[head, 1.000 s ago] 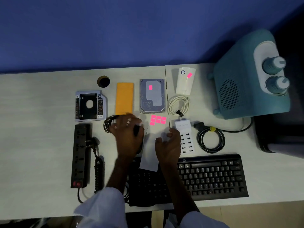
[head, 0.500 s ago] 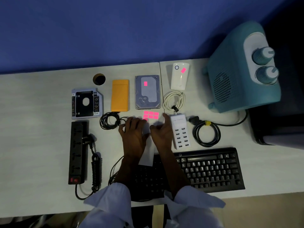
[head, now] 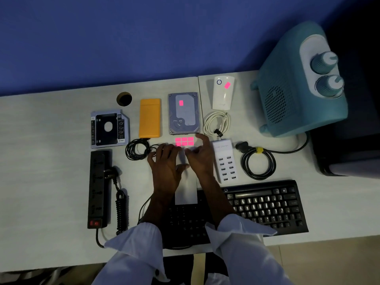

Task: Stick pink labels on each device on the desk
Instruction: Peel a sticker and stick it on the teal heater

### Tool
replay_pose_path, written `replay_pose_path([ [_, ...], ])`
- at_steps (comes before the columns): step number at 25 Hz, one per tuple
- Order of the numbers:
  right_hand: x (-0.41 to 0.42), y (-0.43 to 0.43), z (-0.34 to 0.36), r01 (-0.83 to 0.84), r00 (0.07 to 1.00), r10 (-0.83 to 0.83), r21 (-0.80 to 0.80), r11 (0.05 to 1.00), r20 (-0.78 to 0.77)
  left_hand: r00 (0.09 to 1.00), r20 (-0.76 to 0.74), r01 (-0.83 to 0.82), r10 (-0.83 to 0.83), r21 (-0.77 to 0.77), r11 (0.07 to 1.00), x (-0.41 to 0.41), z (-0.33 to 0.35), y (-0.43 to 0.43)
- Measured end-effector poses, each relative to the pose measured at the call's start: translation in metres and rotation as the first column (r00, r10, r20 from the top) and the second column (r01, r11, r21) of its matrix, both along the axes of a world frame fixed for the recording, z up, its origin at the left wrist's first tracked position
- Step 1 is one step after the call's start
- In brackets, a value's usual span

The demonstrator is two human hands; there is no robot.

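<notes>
- Pale desk [head: 51, 161], blue wall [head: 144, 38] behind; label status?
- Two done: grey metal hard drive [head: 183, 120] and white plug-in adapter [head: 222, 97] carry pink tags [head: 181, 103]; sheet of pink labels [head: 184, 141] lies just below the drive.
- Hands?
- Left hand [head: 167, 163] flat on the white backing strip [head: 186, 192]; right hand [head: 200, 157] fingers loose at the labels, pinching nothing visible.
- Remaining?
- Orange case [head: 149, 117], silver drive caddy [head: 109, 128], black power strip [head: 99, 188], white USB charger [head: 225, 161], black keyboard [head: 265, 204]; mostly undone.
</notes>
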State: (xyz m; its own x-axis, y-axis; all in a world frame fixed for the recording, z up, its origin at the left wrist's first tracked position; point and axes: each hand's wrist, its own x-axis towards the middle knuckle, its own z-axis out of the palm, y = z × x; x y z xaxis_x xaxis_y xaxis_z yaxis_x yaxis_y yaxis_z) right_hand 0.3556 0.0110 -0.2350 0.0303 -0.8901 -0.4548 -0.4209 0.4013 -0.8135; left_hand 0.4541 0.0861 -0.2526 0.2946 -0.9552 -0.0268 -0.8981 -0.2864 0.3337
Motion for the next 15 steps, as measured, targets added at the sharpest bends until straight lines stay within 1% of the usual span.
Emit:
replay_pose_path([
  [4,0.006,-0.01,-0.002,-0.018,0.999,0.02,0.054,0.998,-0.038,1.0,0.008,0.005,-0.005,-0.028,1.0,0.001,-0.002,0.002],
  [7,0.005,-0.007,0.002,-0.008,0.995,0.008,-0.003,1.0,-0.099,1.0,0.007,0.014,-0.013,-0.041,0.999,0.001,-0.002,0.002],
  [9,0.003,0.0,0.004,-0.019,0.984,0.01,-0.048,0.999,-0.177,1.0,0.019,0.01,-0.01,-0.02,1.0,0.004,-0.003,0.0],
  [11,0.002,0.007,0.005,-0.043,0.973,0.032,-0.044,0.998,-0.227,1.0,0.015,0.006,-0.006,-0.003,1.0,0.006,-0.003,-0.003],
  [15,0.003,0.003,0.004,-0.088,0.972,0.091,0.024,0.996,-0.218,1.0,0.0,0.01,-0.01,0.01,1.0,0.008,-0.004,-0.006],
])
